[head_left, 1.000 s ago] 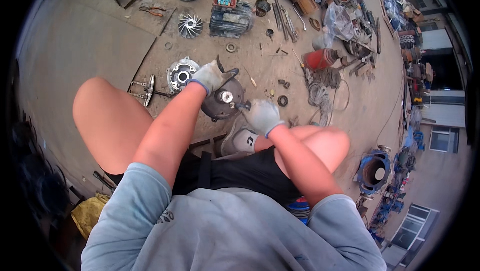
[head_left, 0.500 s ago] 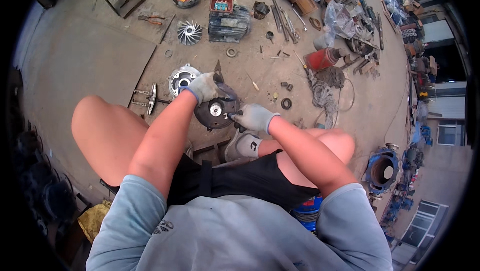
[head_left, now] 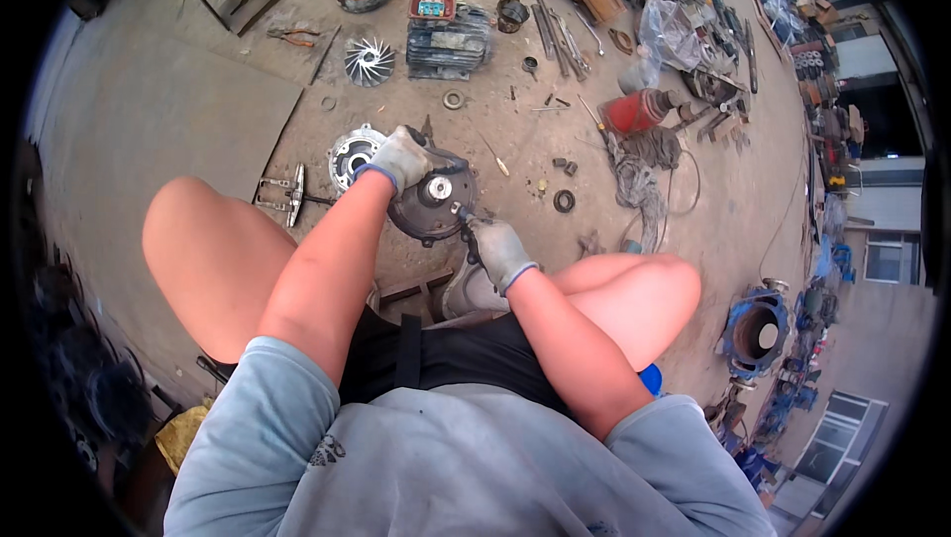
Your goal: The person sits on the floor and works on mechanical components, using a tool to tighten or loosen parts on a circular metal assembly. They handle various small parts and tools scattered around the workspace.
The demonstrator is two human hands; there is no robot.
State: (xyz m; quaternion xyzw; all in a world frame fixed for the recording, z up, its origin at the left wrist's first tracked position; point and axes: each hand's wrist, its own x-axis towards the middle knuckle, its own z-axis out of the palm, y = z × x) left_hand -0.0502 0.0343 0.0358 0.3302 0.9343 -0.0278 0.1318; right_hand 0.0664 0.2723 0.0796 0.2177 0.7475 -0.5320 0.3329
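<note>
My left hand (head_left: 401, 157), in a grey work glove, is closed on the upper left rim of a dark round metal cover (head_left: 421, 215) with a bright hub in its middle. The cover is tilted in front of my feet. At its lower right edge is my right hand (head_left: 500, 250), also gloved, with its fingers closed. A small silvery tip shows by the fingertips against the cover, but what it belongs to is hidden. Partly behind my left hand lies a silver end cover (head_left: 349, 157) with a round opening.
A gear puller (head_left: 295, 196) lies left of the covers. Beyond them are a finned motor body (head_left: 448, 49), a fan wheel (head_left: 369, 62) and a ring (head_left: 454, 100). To the right stand a red jack (head_left: 636, 112), grey rags (head_left: 639, 185) and a black ring (head_left: 564, 201). A screwdriver (head_left: 502, 166) lies nearer.
The dark cover has turned and shifted slightly right under my left hand. My right hand has moved a little lower and turned, its fingers now pointing more upward.
</note>
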